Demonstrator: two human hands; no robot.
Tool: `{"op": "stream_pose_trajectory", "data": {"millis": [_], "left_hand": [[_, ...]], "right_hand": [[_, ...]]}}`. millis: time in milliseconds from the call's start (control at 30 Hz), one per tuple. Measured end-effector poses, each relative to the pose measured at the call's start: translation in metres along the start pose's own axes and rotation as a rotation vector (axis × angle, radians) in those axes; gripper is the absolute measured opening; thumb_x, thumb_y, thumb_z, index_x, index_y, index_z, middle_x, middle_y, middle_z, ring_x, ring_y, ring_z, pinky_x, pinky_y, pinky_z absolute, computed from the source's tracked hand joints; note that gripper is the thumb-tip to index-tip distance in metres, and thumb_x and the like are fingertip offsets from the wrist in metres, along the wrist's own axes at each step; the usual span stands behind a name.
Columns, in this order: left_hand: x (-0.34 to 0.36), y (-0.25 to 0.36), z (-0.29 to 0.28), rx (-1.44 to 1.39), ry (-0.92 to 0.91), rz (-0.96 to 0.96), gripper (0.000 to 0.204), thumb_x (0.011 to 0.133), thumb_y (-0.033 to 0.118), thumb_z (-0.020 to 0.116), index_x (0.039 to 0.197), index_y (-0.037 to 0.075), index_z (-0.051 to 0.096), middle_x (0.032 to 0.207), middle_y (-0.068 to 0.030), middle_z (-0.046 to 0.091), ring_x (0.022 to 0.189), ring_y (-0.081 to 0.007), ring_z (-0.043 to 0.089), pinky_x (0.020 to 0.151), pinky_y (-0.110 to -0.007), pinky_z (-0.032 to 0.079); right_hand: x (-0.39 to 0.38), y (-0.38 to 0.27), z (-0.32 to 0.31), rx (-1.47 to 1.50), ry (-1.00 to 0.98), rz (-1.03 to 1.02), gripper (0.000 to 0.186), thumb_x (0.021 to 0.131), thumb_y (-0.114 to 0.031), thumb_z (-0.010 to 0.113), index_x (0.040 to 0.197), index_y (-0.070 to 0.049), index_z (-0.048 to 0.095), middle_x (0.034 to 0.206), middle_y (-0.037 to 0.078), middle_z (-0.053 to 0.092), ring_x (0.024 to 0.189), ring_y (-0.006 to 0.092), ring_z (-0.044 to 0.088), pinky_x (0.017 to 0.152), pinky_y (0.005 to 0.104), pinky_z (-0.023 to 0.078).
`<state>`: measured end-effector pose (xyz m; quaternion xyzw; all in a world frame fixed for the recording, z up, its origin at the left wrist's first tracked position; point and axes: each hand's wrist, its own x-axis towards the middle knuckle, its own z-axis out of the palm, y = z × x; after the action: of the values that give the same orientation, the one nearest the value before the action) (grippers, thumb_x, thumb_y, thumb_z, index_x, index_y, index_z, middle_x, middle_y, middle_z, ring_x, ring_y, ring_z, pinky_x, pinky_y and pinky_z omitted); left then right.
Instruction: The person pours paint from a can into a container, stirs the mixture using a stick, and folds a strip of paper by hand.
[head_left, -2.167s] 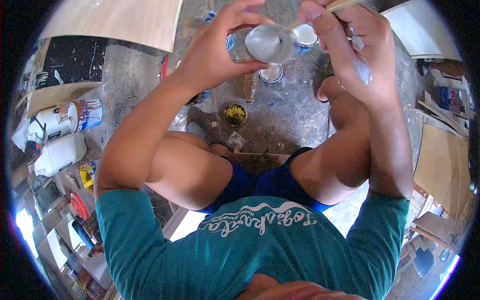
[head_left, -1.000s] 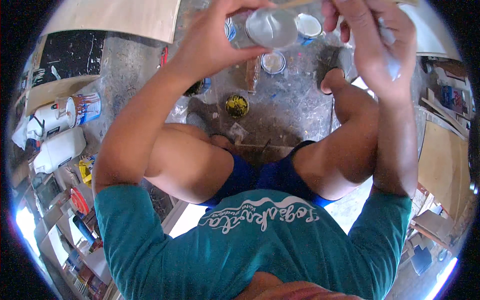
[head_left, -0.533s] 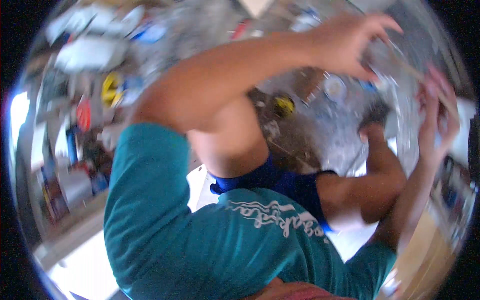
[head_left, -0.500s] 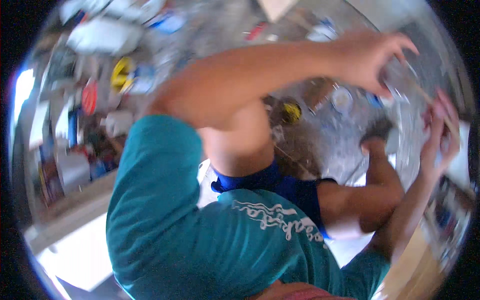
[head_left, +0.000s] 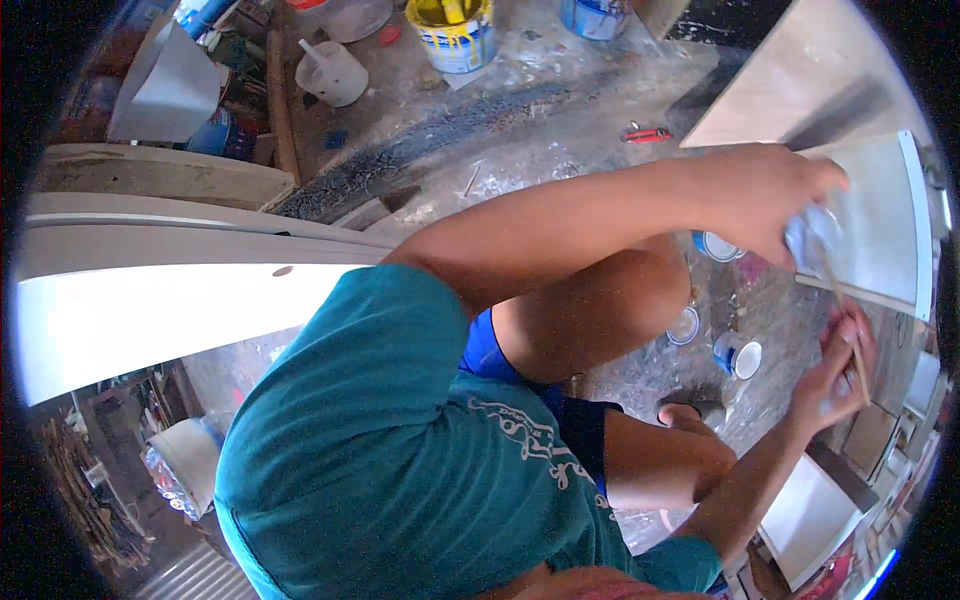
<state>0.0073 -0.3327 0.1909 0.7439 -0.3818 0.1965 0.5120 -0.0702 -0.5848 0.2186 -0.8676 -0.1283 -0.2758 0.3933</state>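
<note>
At upper right, my left hand (head_left: 770, 205) grips a small translucent cup (head_left: 810, 240) containing a greyish-white substance. Below it, my right hand (head_left: 838, 365) has closed fingers around a thin wooden stick (head_left: 857, 372), whose upper end reaches into the cup. Whitish smears show on my right hand. Behind the cup is a pale panel (head_left: 878, 205). On the floor under and left of my hands sit a small blue-and-white can (head_left: 738, 356), a round lid or tin (head_left: 683, 325) and another tin (head_left: 718, 247), partly covered by my left arm.
A yellow paint bucket (head_left: 450, 40), blue bucket (head_left: 593, 18) and white container (head_left: 332, 82) occupy the top. A red tool (head_left: 648, 134) lies near a plywood board (head_left: 735, 100). A white plank (head_left: 150, 320) runs along the left; a sheet (head_left: 805, 515) leans at lower right.
My view has swung round: buckets and clutter from the left now appear along the top, and both hands appear at the right, still holding the cup and stick.
</note>
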Motion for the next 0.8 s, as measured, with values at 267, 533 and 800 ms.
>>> {"op": "stream_pose_trajectory", "data": {"millis": [267,533,800], "left_hand": [[-0.112,-0.067,-0.073,0.27,0.33,-0.518,0.093,0.065,0.02,0.091,0.145,0.007,0.044,0.124,-0.0213,0.069,0.113,-0.0414,0.068,0.096,-0.048,0.056],[-0.17,-0.144,-0.13,0.594,0.744,-0.77,0.094,0.075,0.019,0.087,0.151,0.008,0.034,0.129,-0.0243,0.064,0.116,-0.0445,0.064,0.101,-0.048,0.051],[-0.192,-0.172,-0.129,0.72,0.682,-0.833,0.1,0.079,0.026,0.087,0.157,0.009,0.027,0.114,-0.0313,0.07,0.099,-0.0489,0.07,0.087,-0.054,0.058]], "right_hand": [[0.049,-0.066,0.17,0.255,-0.624,0.035,0.03,0.106,-0.021,0.06,0.125,0.0,0.069,0.113,0.01,0.075,0.084,0.0122,0.066,0.074,0.0273,0.054],[0.074,-0.094,0.294,0.459,-0.78,0.245,0.054,0.101,-0.03,0.068,0.142,0.003,0.056,0.118,0.013,0.074,0.086,0.0129,0.068,0.073,0.0278,0.057],[0.07,-0.064,0.284,0.205,-0.967,0.397,0.09,0.096,-0.046,0.071,0.16,0.002,0.029,0.122,0.013,0.072,0.088,0.0146,0.069,0.066,0.0275,0.05]]}}
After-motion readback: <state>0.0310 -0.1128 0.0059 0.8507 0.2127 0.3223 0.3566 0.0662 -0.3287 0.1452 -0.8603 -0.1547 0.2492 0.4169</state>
